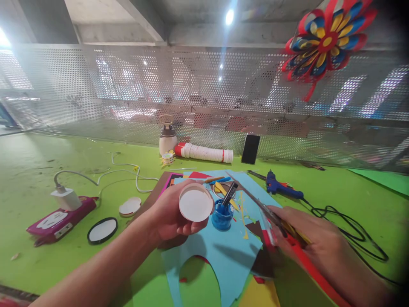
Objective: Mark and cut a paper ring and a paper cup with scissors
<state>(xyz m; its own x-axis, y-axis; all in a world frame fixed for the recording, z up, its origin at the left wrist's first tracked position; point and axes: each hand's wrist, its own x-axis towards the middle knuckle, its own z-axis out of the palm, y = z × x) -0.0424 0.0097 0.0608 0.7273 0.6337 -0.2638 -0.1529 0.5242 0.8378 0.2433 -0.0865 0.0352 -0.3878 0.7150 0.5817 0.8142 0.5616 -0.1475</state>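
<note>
In front of me, my left hand grips a small round white piece with a raised pale rim, its flat face turned toward me. My right hand is closed around red-handled scissors, whose long grey blades point up and to the left. Motion blurs this hand, and whether a yellow strip beside the handle belongs to the scissors I cannot tell. Between the hands stands a blue jar with a black pen-like object in it. Light blue paper with a round cut-out lies beneath.
On the left are a purple power strip with a white charger, and two round pieces, one black-rimmed. A blue glue gun with a black cord lies right. A spray bottle, phone and white tube stand behind.
</note>
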